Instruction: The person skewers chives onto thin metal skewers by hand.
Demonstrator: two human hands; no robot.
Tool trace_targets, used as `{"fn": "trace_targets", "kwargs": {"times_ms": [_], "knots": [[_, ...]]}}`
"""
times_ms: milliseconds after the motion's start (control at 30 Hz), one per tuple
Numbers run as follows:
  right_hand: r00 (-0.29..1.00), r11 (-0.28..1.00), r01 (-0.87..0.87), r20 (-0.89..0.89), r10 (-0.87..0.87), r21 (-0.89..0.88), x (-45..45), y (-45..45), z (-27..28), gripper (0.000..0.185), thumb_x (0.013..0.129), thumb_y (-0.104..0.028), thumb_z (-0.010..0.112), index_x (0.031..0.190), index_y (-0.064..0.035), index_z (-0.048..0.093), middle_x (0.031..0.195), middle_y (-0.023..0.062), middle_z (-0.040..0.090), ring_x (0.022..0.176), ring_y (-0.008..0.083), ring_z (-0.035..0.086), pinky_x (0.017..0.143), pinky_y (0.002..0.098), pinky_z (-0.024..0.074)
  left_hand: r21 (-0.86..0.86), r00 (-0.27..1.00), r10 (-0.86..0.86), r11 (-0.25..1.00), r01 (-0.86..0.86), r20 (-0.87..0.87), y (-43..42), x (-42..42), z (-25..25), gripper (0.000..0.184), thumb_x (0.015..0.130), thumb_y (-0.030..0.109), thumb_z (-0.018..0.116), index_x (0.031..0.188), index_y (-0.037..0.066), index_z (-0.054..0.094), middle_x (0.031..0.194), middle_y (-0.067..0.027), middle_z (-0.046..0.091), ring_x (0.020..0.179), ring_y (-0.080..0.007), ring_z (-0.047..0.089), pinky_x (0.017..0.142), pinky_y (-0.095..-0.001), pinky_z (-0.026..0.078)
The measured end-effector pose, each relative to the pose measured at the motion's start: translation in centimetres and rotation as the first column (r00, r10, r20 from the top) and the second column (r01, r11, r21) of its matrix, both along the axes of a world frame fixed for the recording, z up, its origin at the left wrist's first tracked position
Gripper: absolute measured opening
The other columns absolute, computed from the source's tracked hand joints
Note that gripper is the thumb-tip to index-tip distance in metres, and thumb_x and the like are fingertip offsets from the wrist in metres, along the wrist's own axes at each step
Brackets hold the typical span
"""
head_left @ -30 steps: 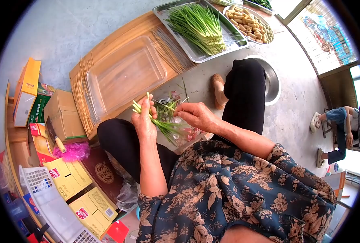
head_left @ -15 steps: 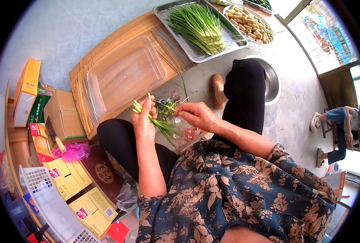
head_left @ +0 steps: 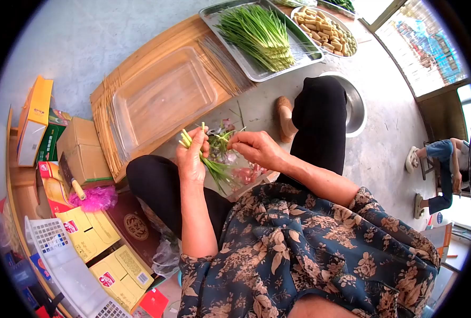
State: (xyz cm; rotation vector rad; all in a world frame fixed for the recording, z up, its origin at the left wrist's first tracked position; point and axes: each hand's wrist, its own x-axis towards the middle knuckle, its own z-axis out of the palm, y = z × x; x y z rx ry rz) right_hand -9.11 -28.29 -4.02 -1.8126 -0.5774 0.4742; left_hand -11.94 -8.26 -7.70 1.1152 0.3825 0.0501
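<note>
The left hand is holding a small bunch of green chives, with its thumb and fingers pressing around the stems. The pale ends are poking up past the fingers, and the long leaves are hanging down on the side near the right hand. The right thumb and fingertips are pinching together just beside the bunch, but what they are pinching is too small to tell. A bigger pile of chives is lying in a metal tray
</note>
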Motion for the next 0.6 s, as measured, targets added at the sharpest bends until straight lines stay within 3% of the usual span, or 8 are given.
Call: {"fn": "trace_targets", "kwargs": {"times_ms": [67,300,367,600], "knots": [[1.000,1.000,0.000,-0.006,0.000,0.013,-0.02,0.05,-0.11,0.017,0.092,-0.013,0.054,0.098,-0.0013,0.064,0.065,0.0054,0.055,0.058,0.0085,0.047,0.054,0.0280,0.0419,-0.019,0.996,0.091,0.996,-0.091,0.013,0.22,0.06,-0.24,0.024,0.089,0.017,0.064,0.105,-0.001,0.062,0.080,0.0001,0.057,0.060,-0.0071,0.050,0.049,-0.0209,0.037],[1.000,1.000,-0.017,0.009,0.017,0.014,-0.19,-0.07,-0.70,0.017,0.092,-0.013,0.054,0.098,-0.0016,0.064,0.073,0.0074,0.062,0.064,0.0116,0.054,0.060,0.0294,0.0466,-0.031,0.989,0.145,0.989,-0.145,-0.001,0.54,0.08,-0.19,0.023,0.091,0.017,0.062,0.106,-0.001,0.061,0.080,0.0000,0.056,0.060,-0.0076,0.049,0.049,-0.0207,0.037],[1.000,1.000,-0.022,0.007,0.022,0.017,-0.20,-0.09,-0.71,0.017,0.092,-0.013,0.054,0.098,-0.0015,0.065,0.075,0.0080,0.063,0.065,0.0124,0.056,0.061,0.0298,0.0476,-0.047,0.980,0.197,0.979,-0.198,-0.013,0.37,0.18,0.17,0.022,0.090,0.014,0.062,0.102,-0.005,0.063,0.078,-0.0022,0.057,0.057,-0.0071,0.049,0.047,-0.0201,0.036],[0.999,0.999,-0.032,0.013,0.032,0.004,-0.19,-0.11,-0.83,0.017,0.092,-0.013,0.054,0.099,-0.0020,0.065,0.076,0.0083,0.064,0.066,0.0129,0.057,0.063,0.0300,0.0482,-0.046,0.986,0.165,0.985,-0.165,0.001,0.47,0.10,0.20,0.022,0.090,0.015,0.063,0.101,-0.004,0.063,0.077,-0.0021,0.057,0.057,-0.0072,0.049,0.047,-0.0201,0.036]]}}
